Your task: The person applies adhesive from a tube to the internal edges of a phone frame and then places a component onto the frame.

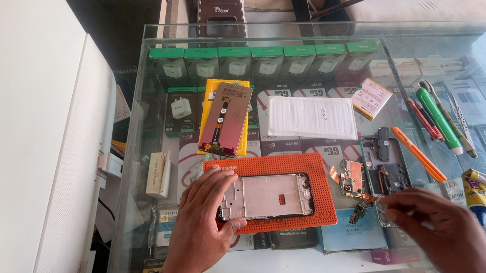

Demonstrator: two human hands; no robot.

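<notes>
My left hand grips the left end of a phone middle frame, which lies flat on an orange perforated mat. To the right, my right hand pinches a small thin part or tool near its fingertips, just below a black phone back housing and a loose circuit board with an orange flex cable. What the right fingers hold is too small to identify. A watch is on my left wrist.
On the glass counter lie a phone screen on a yellow box, a white sheet, a small battery, an orange pry tool, pens and a green tool, and a glue tube. Boxed chargers sit under the glass.
</notes>
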